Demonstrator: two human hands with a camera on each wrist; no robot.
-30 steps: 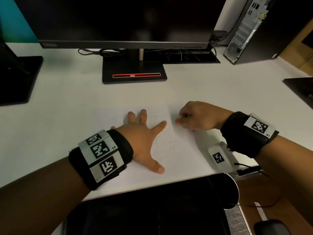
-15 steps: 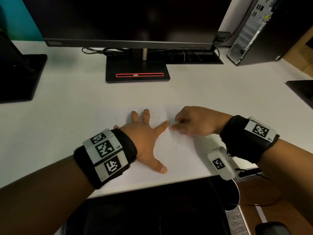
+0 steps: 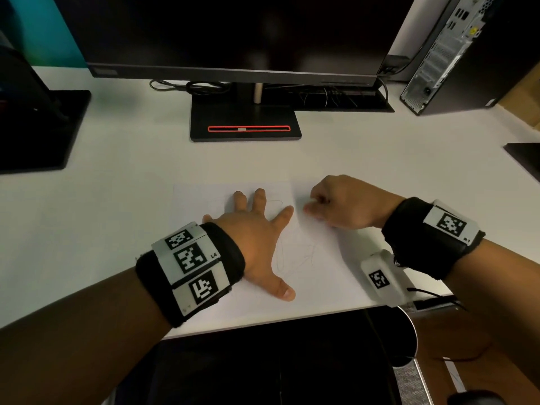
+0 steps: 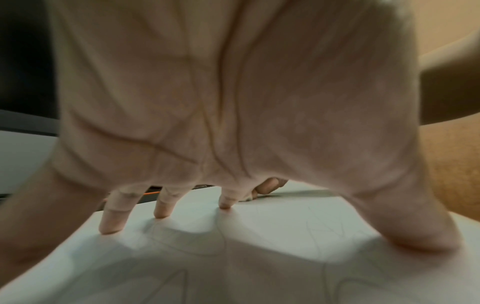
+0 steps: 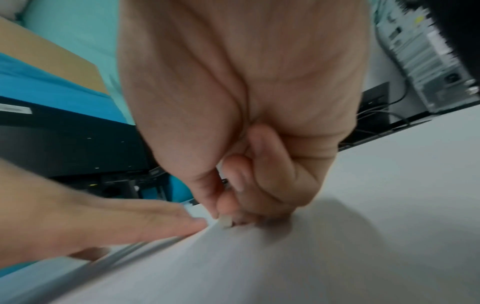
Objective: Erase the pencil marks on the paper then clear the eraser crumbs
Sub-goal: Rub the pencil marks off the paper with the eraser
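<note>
Your left hand pins the paper while your right works an eraser on it

Your left hand (image 3: 254, 235) lies flat, fingers spread, on the paper (image 3: 315, 276) at the desk's (image 3: 117, 214) near edge, 6 o'clock from the monitor (image 3: 233, 33). At 3 o'clock from it, just beside its index fingertip, your right hand (image 3: 344, 204) is curled, pinching a small white eraser (image 5: 225, 222) against the sheet; faint pencil marks (image 3: 295, 258) lie between thumb and index finger

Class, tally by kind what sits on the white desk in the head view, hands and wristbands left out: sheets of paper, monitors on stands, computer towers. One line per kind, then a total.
White sheet of paper with pencil marks: 1
Black monitor on a stand: 1 in full, plus part of another stand at the left edge
Computer tower: 1
Total: 3 whole things
</note>
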